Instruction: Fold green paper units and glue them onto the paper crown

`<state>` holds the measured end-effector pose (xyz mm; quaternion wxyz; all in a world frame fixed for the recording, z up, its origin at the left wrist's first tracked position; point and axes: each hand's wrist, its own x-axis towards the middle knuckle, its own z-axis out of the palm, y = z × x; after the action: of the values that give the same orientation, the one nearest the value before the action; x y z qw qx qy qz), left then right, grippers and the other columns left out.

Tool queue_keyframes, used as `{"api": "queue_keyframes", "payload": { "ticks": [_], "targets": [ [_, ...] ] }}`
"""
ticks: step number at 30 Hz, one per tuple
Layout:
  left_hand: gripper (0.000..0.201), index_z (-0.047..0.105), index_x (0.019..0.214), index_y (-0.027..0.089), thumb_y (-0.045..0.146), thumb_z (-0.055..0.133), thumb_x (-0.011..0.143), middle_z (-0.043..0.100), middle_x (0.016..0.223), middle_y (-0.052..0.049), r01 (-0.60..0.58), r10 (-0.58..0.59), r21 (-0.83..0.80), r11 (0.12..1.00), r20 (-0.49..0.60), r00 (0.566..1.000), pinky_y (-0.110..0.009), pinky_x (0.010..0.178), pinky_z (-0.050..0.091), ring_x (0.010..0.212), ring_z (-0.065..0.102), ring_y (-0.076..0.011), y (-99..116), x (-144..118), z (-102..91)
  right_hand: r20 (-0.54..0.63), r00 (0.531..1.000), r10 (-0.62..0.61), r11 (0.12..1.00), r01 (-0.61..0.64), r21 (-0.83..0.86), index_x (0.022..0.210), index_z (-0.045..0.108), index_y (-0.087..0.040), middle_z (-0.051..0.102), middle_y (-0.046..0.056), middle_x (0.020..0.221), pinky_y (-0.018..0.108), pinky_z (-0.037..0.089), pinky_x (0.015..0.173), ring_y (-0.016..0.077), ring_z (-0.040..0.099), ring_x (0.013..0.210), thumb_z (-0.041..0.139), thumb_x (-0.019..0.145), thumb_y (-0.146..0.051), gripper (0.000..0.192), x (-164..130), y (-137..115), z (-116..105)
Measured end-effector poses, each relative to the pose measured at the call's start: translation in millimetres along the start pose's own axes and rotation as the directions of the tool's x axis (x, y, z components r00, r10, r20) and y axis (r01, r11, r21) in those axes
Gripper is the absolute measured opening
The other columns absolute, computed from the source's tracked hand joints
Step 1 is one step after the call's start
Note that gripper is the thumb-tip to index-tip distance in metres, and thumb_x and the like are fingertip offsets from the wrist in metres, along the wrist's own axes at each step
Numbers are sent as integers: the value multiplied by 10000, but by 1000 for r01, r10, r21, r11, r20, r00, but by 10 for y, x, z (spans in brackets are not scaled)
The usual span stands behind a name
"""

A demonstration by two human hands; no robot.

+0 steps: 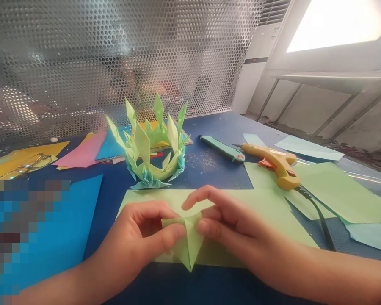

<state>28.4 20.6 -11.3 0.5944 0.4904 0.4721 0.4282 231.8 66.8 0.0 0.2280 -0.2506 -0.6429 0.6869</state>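
Observation:
A small folded piece of light green paper (192, 243) is held up in front of me, its pointed end facing down and a crease running along its middle. My left hand (146, 233) pinches its left side between thumb and fingers. On the right side, my right hand (225, 220) grips it with the thumb in front, the index finger arched above. Beneath both hands lies a flat light green sheet (266, 216). Just behind stands a folded-paper crown (160, 171) with tall green points and blue-green pieces around its base.
A yellow glue gun (284, 163) with a black cord lies at the right beside a green utility knife (222, 148). Green sheets (343, 190) spread further right. Blue paper (89, 212), pink paper (82, 150) and glasses (34, 163) lie left. A perforated metal panel (114, 55) borders the back.

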Motion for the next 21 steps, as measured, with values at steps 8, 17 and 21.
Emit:
{"api": "queue_keyframes", "payload": {
  "ticks": [8, 17, 21],
  "targets": [
    [79, 740, 718, 213, 135, 733, 727, 671, 695, 50, -10, 13, 84, 996, -34, 999, -163, 602, 458, 678, 581, -119, -2, -15, 66, -33, 999, -40, 985, 34, -167, 1052, 510, -238, 473, -88, 638, 160, 321, 511, 85, 354, 557, 495, 984, -214, 73, 8, 20, 27],
    [204, 679, 678, 174, 316, 735, 813, 575, 638, 46, 8, -8, -30, 1000, -1, 1000, -164, 546, 384, 604, 465, -98, 27, -15, 10, -101, 995, 29, 983, -46, -175, 1013, 614, -270, 666, -70, 726, 198, 482, 672, 126, 622, 699, 779, 706, -144, 371, 38, -27, 40],
    [258, 673, 660, 168, 356, 728, 829, 572, 626, 42, 4, -3, -18, 1000, 16, 1000, -169, 537, 376, 584, 467, -96, 28, -21, 4, -145, 989, 8, 981, -36, -189, 783, 627, -226, 653, -68, 679, 181, 491, 653, 112, 607, 664, 776, 734, -161, 169, 48, -41, 30]
  ]
}}
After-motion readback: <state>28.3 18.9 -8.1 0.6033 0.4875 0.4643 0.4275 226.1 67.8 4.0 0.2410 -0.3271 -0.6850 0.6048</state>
